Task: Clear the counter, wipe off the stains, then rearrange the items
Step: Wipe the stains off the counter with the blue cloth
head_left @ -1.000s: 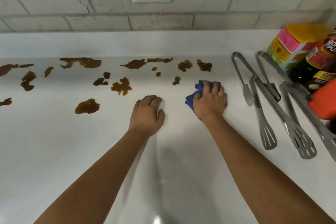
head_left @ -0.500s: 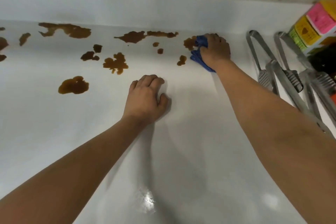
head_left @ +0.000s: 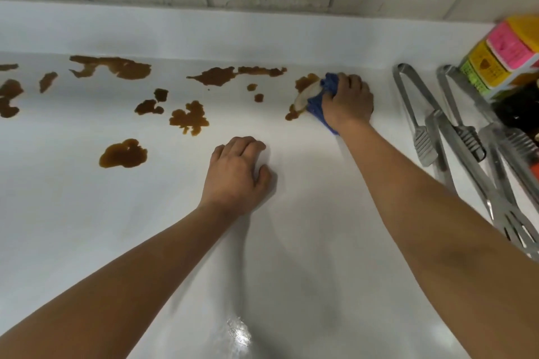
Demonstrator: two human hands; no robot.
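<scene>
White bench (head_left: 291, 242): brown stains (head_left: 189, 118) left of blue cloth (head_left: 319, 105); steel tongs (head_left: 423, 119), colourful packages (head_left: 501, 58) right of cloth.

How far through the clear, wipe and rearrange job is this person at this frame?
Clearing looks done: tongs and packages sit at the right edge. Wiping is in hand: the right hand presses a blue cloth into the rightmost brown stain, leaving a pale streak. The left hand rests on the counter. Many stains remain; rearranging is not started.

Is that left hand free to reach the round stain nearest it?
Probably yes: the left hand rests on bare counter holding nothing, and nothing lies between it and the stain.
</scene>
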